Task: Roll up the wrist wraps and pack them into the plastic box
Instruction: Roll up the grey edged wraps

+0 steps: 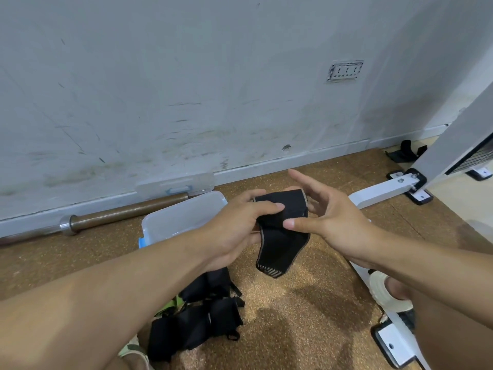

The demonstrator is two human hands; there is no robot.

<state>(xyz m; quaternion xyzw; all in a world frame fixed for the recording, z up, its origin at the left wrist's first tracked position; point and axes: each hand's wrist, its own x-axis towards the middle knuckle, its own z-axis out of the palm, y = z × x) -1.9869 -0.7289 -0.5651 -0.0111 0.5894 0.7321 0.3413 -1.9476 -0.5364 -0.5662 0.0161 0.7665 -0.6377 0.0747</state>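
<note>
Frame centre: left hand (234, 225) pinches the black wrist wrap (282, 225) at its upper fold; right hand (328, 217) fingers spread, thumb touching the wrap. Tail hangs loose. Rolling just begun. Next: wind tail tight, then drop into plastic box (181, 217), centre-left behind.

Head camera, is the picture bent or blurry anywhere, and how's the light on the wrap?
Head view: wide-angle bend curves the baseboard and barbell; light is soft and even, with faint floor shadows; the black wrist wrap reads fairly sharp; forearms at the bottom edge look stretched.
</note>
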